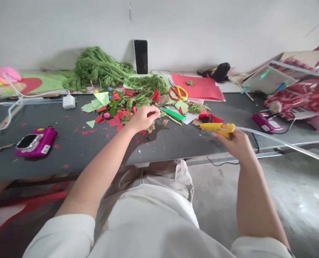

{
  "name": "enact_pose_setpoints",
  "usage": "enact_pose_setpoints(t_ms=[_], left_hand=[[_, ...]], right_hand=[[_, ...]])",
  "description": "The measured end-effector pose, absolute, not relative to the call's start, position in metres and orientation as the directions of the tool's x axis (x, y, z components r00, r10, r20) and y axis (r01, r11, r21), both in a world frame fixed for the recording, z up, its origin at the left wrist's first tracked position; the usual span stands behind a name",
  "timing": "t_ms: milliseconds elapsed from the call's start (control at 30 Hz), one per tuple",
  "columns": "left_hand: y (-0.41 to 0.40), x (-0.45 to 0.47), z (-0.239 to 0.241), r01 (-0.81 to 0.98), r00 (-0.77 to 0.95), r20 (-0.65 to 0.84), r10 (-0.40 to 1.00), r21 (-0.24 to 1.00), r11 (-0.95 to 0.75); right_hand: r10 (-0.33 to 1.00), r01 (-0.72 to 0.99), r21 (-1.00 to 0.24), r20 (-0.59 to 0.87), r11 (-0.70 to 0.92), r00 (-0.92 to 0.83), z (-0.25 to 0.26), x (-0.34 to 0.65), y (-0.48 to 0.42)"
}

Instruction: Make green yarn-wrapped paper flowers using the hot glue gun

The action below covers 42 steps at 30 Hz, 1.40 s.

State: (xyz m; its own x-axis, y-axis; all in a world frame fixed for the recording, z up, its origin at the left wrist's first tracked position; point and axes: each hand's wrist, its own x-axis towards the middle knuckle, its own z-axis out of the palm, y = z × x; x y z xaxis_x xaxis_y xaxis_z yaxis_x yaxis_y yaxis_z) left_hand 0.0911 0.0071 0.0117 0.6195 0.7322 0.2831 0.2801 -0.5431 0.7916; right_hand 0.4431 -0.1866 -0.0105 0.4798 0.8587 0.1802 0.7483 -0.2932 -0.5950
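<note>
My right hand [238,143] is wrapped around a yellow glue gun [215,127], its nozzle pointing left over the table. A long, clear glue stick [283,144] runs out of its back end. Over the pile of scraps, my left hand [144,118] is closed in a pinch; what lies between its fingertips is too small to make out. A pale green cut piece [150,127] shows just below those fingers. Close to the fingertips lie a pencil [174,119] and a green strip-shaped tool [174,114]. Scissors [178,93] with red and yellow handles rest behind them.
Green yarn [97,68] is heaped at the back beside a phone [141,57] leaning on the wall. Red paper [202,87] lies right of it. Purple devices [37,143] sit at both sides, with a white charger [68,101] and cable at left. Red-white packets [304,96] crowd the right.
</note>
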Motion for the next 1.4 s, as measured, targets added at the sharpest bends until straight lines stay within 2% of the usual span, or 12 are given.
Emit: enact_pose_setpoints(t_ms=[300,433,700,867,967,1133,1200,1300,1333,1400], left_hand=[[0.009,0.084,0.019,0.129,0.579,0.293,0.761,0.889,-0.440],[0.009,0.082,0.021,0.108,0.572,0.291,0.767,0.900,-0.423],[0.011,0.082,0.019,0.113,0.584,0.270,0.765,0.907,-0.406],[0.011,0.082,0.018,0.108,0.601,0.264,0.754,0.908,-0.405],[0.011,0.082,0.017,0.110,0.605,0.259,0.753,0.909,-0.401],[0.008,0.080,0.022,0.099,0.591,0.270,0.760,0.911,-0.401],[0.006,0.080,0.024,0.088,0.588,0.274,0.761,0.914,-0.397],[0.005,0.080,0.026,0.073,0.591,0.269,0.761,0.921,-0.382],[0.005,0.081,0.027,0.065,0.590,0.268,0.762,0.925,-0.375],[0.006,0.080,0.029,0.037,0.573,0.278,0.771,0.931,-0.363]], right_hand=[[0.946,0.718,-0.689,0.155,-0.104,0.286,-0.022,0.442,-0.148],[0.950,0.754,-0.646,0.142,-0.124,0.278,-0.023,0.444,-0.140],[0.991,0.812,-0.580,0.058,-0.062,0.118,-0.016,0.460,-0.135],[0.995,0.835,-0.547,0.032,-0.062,0.095,-0.012,0.463,-0.137],[0.984,0.837,-0.542,0.100,-0.068,0.145,-0.013,0.462,-0.143],[0.874,0.769,-0.633,0.321,-0.088,0.364,-0.030,0.461,-0.179],[0.755,0.798,-0.602,0.502,-0.044,0.421,-0.036,0.453,-0.198],[0.587,0.830,-0.557,0.670,-0.008,0.455,-0.035,0.425,-0.214],[0.610,0.813,-0.580,0.663,0.053,0.433,-0.031,0.412,-0.214],[0.768,0.755,-0.638,0.557,0.152,0.317,-0.018,0.380,-0.200]])
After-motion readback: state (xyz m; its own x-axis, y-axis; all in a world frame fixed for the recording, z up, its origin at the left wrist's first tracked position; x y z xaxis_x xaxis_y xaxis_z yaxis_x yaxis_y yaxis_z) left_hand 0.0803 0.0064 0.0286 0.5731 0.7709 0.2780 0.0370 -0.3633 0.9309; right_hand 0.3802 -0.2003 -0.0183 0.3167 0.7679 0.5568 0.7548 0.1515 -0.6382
